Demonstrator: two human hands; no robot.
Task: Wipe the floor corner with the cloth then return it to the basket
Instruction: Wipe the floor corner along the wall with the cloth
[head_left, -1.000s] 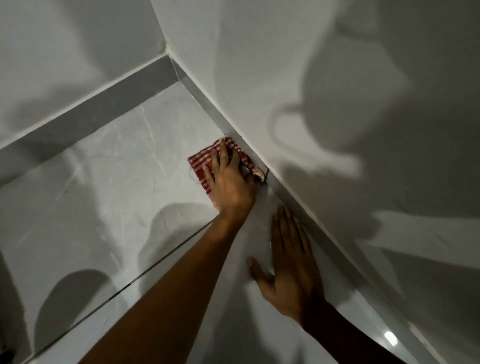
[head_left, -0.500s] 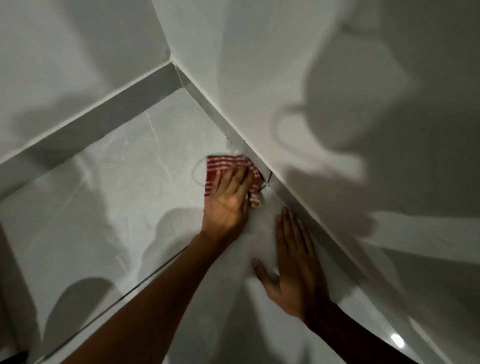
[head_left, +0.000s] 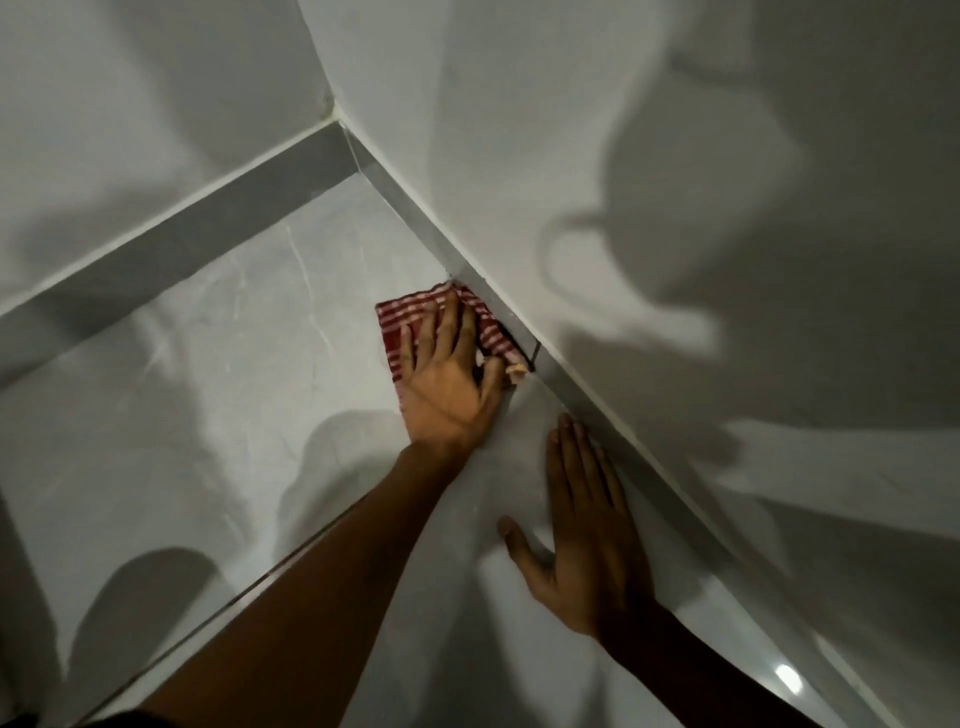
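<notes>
Mid-wipe, cloth hasn't reached the actual corner yet

Pale tile floor (head_left: 208, 389) with grey skirting (head_left: 415, 219) along both walls. Right hand (head_left: 582, 540) lies flat on the tile, bracing. Left hand (head_left: 449, 384) has its fingers spread, pressing the red-striped cloth (head_left: 397, 332) against the skirting. Next, I'd guess, slide it up into the corner. Nothing's in the way, and there's no basket in view.

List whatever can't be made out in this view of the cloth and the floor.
- Basket: outside the head view's edges, so where it stands cannot be told.
- Cloth: its middle is hidden under the left hand.
- Pale bit at the cloth's edge: too small and blurred to identify.
- Floor: heavy shadows hide any dirt, and the right hand covers the part beneath it.
</notes>
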